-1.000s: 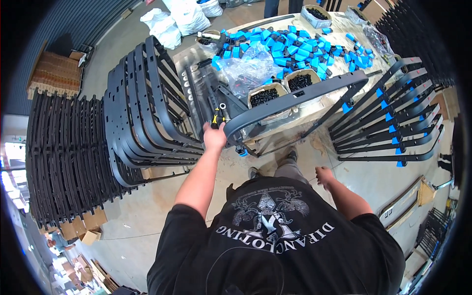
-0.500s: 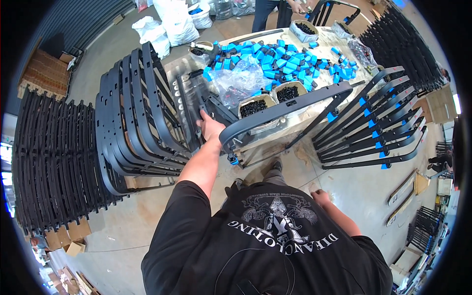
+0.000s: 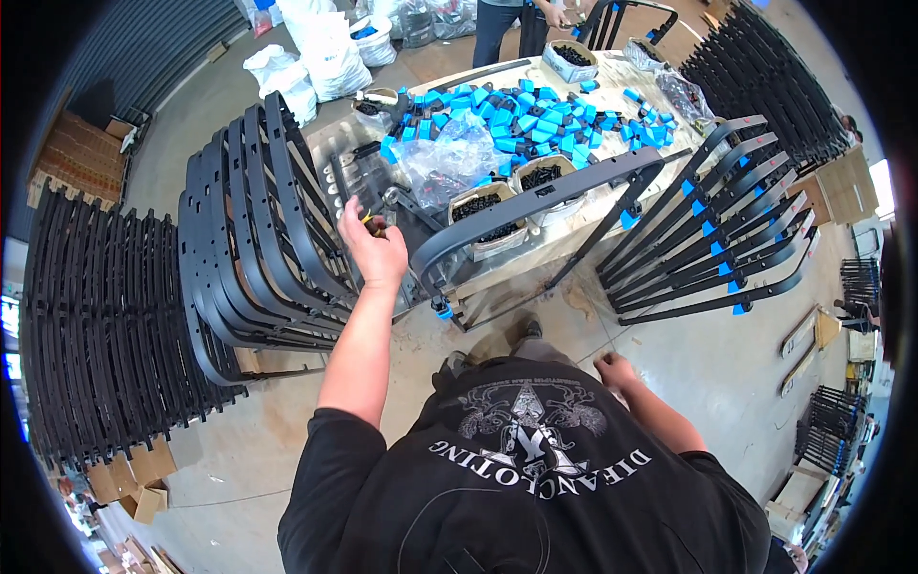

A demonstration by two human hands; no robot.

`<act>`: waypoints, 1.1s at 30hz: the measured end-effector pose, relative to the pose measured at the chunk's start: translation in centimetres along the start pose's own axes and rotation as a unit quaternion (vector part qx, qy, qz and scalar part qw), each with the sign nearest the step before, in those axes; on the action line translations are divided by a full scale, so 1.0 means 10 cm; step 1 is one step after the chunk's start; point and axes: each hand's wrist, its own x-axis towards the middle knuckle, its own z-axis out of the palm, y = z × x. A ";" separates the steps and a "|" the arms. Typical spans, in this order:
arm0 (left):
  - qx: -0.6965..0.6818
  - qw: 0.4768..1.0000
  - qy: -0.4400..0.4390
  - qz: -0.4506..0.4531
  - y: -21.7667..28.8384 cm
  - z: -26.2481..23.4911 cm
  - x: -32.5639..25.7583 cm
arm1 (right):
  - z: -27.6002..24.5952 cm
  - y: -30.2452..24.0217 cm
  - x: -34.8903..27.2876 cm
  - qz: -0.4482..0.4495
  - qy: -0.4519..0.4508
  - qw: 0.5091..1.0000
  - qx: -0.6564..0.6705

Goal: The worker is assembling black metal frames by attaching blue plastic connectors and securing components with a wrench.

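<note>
My left hand (image 3: pixel 373 247) is raised over the near left corner of the table, its fingers wrapped round a small tool with a yellow and dark handle (image 3: pixel 371 223). Most of that tool is hidden by the hand. To its right, a black curved metal frame (image 3: pixel 535 198) stands upright against the table's near edge, with a blue-capped part low on its left leg. My right hand (image 3: pixel 617 371) hangs low beside my body with the fingers curled in; whatever they may hold is hidden.
Blue and black plastic caps (image 3: pixel 535 120) lie heaped on the table (image 3: pixel 612 81), near a clear plastic bag (image 3: pixel 445 163). Boxes of small black parts (image 3: pixel 483 212) stand at the near edge. Black frames are racked left (image 3: pixel 225 220) and right (image 3: pixel 712 234). Another person (image 3: pixel 507 24) stands across the table.
My left hand has come away from the dark metal parts on the table, moving left and upward, and the yellow-and-dark tool now shows in it. My right hand stays low.
</note>
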 end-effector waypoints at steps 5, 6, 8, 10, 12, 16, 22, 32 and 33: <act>-0.080 0.965 0.115 0.220 0.77 -0.60 -0.22 | -0.11 -0.75 0.29 -0.192 -0.014 0.981 0.022; -0.094 0.960 0.131 0.229 1.11 -0.75 -0.34 | -0.15 -0.95 0.31 -0.236 -0.042 0.968 0.070; -0.186 0.959 0.126 0.175 1.57 -0.86 -0.59 | -0.43 -1.61 0.00 -0.295 -0.117 0.942 0.110; -0.252 0.962 0.042 0.100 1.72 -0.87 -0.79 | -0.57 -2.17 -0.20 -0.385 -0.210 0.890 0.125; -0.296 0.955 0.017 -0.003 1.78 -0.69 -1.00 | -0.60 -2.68 -0.56 -0.463 -0.341 0.794 0.197; -0.356 0.928 0.018 -0.107 1.88 -0.26 -1.43 | -0.69 -3.33 -1.18 -0.550 -0.404 0.725 0.099; -0.234 0.962 -0.061 -0.125 1.83 -0.14 -1.89 | -0.65 -3.02 -1.02 -0.367 -0.468 0.793 0.129; -0.182 0.968 0.067 -0.157 1.86 -0.19 -2.32 | -0.66 -2.70 -0.90 -0.574 -0.325 0.751 0.017; -0.192 0.967 0.077 -0.150 1.86 -0.19 -2.35 | -0.67 -2.69 -0.87 -0.573 -0.334 0.748 0.006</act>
